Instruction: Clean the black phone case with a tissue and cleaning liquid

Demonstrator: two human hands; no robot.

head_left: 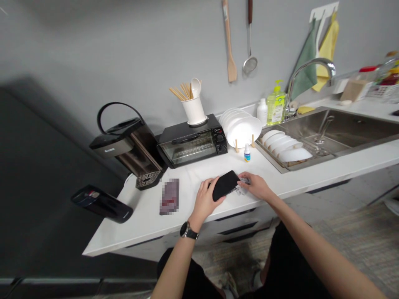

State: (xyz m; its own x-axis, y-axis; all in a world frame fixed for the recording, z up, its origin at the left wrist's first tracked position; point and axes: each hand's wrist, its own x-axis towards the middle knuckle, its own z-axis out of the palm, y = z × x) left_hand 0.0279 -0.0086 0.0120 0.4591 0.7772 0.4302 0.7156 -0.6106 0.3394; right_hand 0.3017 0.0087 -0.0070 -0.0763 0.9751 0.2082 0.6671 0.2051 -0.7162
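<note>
My left hand [205, 197] grips the left end of a flat black phone-like slab [226, 185], tilted just above the white counter [193, 216]. At the slab's right end, my right hand [254, 185] pinches a crinkled clear and whitish plastic wrapper [241, 190]. Part of this wrapper shows below the fingers, and I cannot tell how it joins the slab. Behind the right hand stands a small white spray bottle with a blue label [247, 153]. Left of my hands lies a dark rectangular item [170, 197], its surface pixelated.
A toaster oven [193, 143] carries a white utensil cup [193, 110]. To the left are a water dispenser [131, 145] and a dark cylindrical appliance [102, 203]. White plates [245, 131] stand in a rack. White bowls [288, 147] sit by the steel sink [343, 128] at right.
</note>
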